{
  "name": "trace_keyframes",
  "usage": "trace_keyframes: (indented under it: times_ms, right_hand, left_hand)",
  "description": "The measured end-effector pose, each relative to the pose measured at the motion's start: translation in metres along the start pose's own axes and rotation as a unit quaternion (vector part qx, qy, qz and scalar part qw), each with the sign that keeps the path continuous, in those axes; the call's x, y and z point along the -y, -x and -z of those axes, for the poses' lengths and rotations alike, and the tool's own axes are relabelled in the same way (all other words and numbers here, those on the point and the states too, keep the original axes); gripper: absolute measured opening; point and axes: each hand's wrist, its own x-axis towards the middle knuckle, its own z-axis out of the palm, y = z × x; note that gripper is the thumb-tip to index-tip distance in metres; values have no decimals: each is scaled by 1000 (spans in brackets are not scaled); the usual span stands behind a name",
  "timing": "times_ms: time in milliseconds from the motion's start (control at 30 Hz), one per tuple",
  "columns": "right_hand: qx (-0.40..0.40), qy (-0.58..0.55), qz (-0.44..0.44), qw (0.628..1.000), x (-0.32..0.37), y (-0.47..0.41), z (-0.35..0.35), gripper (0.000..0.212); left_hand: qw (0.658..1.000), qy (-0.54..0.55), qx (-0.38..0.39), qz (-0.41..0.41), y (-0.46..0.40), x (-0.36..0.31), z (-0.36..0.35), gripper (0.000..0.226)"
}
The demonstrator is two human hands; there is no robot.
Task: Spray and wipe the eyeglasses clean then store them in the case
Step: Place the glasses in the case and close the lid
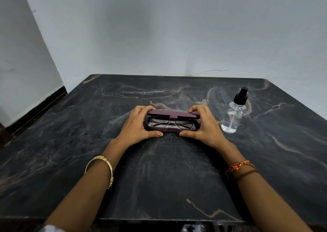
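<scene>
A maroon eyeglass case (172, 130) lies on the dark marble table (88, 143), its lid partly raised. Thin-framed eyeglasses (170, 123) rest folded inside on a pale cloth. My left hand (137, 125) grips the case's left end, fingers on the lid and thumb along the front edge. My right hand (203, 125) holds the right end the same way. A clear spray bottle (233, 114) with a black nozzle stands upright to the right of the case, apart from my right hand.
The table's back edge meets a pale wall (159, 37). A dark skirting strip (35, 108) runs along the floor at the left. The table's near edge lies just below my forearms.
</scene>
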Motion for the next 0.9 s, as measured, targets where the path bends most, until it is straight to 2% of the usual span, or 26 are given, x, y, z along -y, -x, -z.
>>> trace_keyframes:
  times_ms: [200, 400, 667, 900]
  right_hand:
    - [65, 98, 30, 993, 0, 1, 0, 64]
    - [97, 171, 64, 978, 6, 1, -2, 68]
    - [123, 186, 94, 970, 9, 2, -7, 63]
    - [123, 186, 89, 971, 13, 5, -8, 60]
  left_hand:
    - [998, -22, -2, -57, 0, -4, 1, 59]
    - [988, -100, 36, -110, 1, -9, -2, 60]
    - [972, -177, 34, -148, 3, -8, -6, 58]
    - [968, -188, 30, -161, 5, -11, -5, 55]
